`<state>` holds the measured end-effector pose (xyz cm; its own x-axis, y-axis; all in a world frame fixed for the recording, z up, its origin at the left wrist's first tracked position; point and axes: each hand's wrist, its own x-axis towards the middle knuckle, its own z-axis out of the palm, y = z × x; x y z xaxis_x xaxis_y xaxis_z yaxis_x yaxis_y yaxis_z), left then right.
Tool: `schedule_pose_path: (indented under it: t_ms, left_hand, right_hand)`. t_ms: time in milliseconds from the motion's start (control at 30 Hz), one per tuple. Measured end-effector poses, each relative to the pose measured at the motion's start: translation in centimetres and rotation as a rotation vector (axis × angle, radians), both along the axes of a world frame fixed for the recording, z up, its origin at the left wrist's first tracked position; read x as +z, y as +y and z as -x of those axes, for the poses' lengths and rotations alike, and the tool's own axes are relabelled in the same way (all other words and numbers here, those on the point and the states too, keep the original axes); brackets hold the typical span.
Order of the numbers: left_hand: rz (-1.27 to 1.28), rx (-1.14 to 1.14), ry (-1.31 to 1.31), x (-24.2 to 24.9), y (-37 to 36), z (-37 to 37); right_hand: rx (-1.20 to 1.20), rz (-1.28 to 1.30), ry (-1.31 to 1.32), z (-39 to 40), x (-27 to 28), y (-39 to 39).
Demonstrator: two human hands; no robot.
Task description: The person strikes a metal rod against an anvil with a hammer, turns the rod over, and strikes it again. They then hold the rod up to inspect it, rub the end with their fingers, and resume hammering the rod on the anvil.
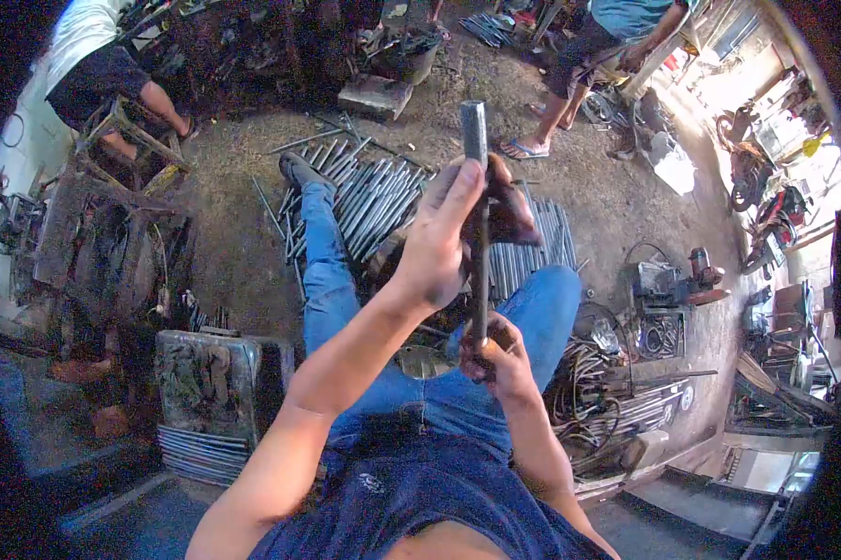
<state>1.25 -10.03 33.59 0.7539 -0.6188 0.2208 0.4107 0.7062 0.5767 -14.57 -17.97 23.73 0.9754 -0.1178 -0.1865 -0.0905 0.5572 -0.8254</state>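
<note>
In front of my body I hold a dark metal rod (480, 280) upright, with a thicker grey cylindrical end (474, 131) at its top. My left hand (447, 219) is closed around the upper part, just below the thick end, with its thumb along the side. Lower down, my right hand (502, 357) grips the rod near its bottom end. Between my legs and beyond my hands lies a loose pile of metal rods (369, 205) on the floor. More rods (546, 233) lie side by side to its right, partly hidden behind my hands and knee.
A metal box (206, 373) and a stack of rods (201, 455) are at left. A machine with a motor (705, 271), tangled cables (584, 373) and bars (640, 406) lie at right. Two people, one at left (103, 70) and one at right (616, 37), are nearby.
</note>
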Motion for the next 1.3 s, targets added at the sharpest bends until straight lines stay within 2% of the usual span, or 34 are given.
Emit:
schedule_pose_path:
  t_ms: [67, 133, 200, 267, 367, 433, 500, 600, 700, 767, 833, 900, 1033, 1133, 1200, 1300]
  left_hand:
    - [0.048, -0.064, -0.026, 0.0, 0.2, 0.0]
    - [0.194, -0.201, 0.132, 1.1, 0.4, 0.5]
    - [0.195, -0.203, 0.14, 0.4, 0.3, 0.2]
    - [0.097, -0.125, -0.014, -0.2, 0.4, 0.0]
    - [0.048, -0.057, -0.053, 0.6, 0.9, 0.5]
    - [0.039, -0.033, -0.042, 0.8, 1.1, 0.8]
    - [0.031, -0.009, -0.029, 1.0, 1.3, 0.9]
    - [0.051, -0.038, -0.029, 1.3, 1.8, 1.1]
    - [-0.007, 0.072, -0.047, 1.7, 2.0, 1.3]
    - [0.116, -0.024, 0.007, 1.4, 2.2, 1.3]
    - [0.118, -0.067, 0.008, 2.0, 2.7, 1.3]
    - [0.128, -0.15, 0.011, 1.9, 2.8, 1.1]
    - [0.121, -0.123, -0.045, 1.2, 2.8, 0.8]
    - [0.087, -0.058, -0.048, 1.4, 2.7, 1.0]
    - [0.062, 0.009, -0.018, 1.7, 2.7, 1.1]
    - [0.053, 0.048, -0.031, 2.2, 2.6, 1.3]
  right_hand:
    - [0.014, -0.03, -0.009, 0.2, 0.1, -0.1]
    - [0.029, -0.062, -0.014, 0.3, 0.0, -0.2]
    - [0.043, -0.156, 0.016, 0.6, -0.2, -0.3]
    - [0.038, -0.159, 0.049, 0.8, -0.4, -0.3]
    - [0.027, -0.144, 0.088, 0.7, -0.7, -0.2]
    - [0.02, -0.128, 0.088, 0.5, -0.6, 0.1]
    - [-0.019, 0.001, -0.043, 0.3, -0.5, 0.7]
    - [0.021, -0.037, 0.0, 0.3, -0.3, 0.7]
    - [0.057, -0.122, 0.018, 0.2, 0.2, 1.0]
    - [0.082, -0.121, 0.019, 0.2, 0.5, 1.1]
    - [0.105, -0.118, 0.02, 0.1, 0.7, 1.1]
    - [0.173, -0.266, -0.048, 0.2, 0.9, 1.3]
    - [0.196, -0.291, -0.062, 0.2, 0.3, 0.9]
    - [0.189, -0.263, -0.04, -0.1, 0.1, 0.9]
    - [0.018, -0.032, -0.114, -0.6, 0.2, 1.6]
    - [0.036, 0.036, -0.063, -0.6, 0.9, 1.1]
